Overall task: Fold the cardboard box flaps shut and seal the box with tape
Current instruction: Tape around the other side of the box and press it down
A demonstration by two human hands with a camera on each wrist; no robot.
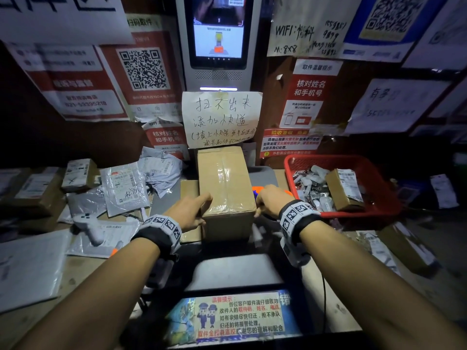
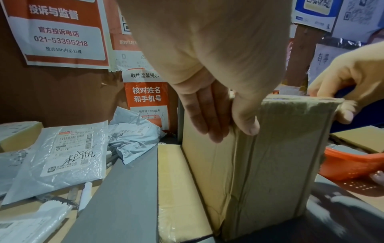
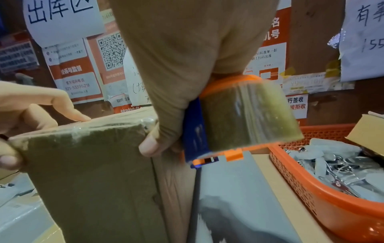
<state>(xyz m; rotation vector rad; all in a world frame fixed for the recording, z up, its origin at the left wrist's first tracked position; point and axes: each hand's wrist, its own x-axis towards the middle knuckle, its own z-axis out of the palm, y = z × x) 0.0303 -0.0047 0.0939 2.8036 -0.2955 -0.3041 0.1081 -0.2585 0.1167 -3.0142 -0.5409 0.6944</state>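
A brown cardboard box (image 1: 225, 183) stands in the middle of the counter with its flaps closed. Clear tape runs along its top seam and down over the near edge. My left hand (image 1: 199, 208) rests at the box's near left corner: straight fingers (image 2: 207, 118) lie flat on the left side and the thumb touches the near face (image 2: 280, 156). My right hand (image 1: 267, 203) grips an orange and blue tape dispenser (image 3: 249, 115) beside the near right corner. Its thumb (image 3: 149, 144) presses against the edge of the box (image 3: 89, 172).
A red basket (image 1: 328, 159) with key tags and a small labelled box stands to the right. Grey mailer bags (image 1: 126, 188), small parcels (image 1: 79, 174) and a white hand scanner (image 1: 88, 223) lie to the left. Behind the box, a wall holds notices and a screen (image 1: 218, 31).
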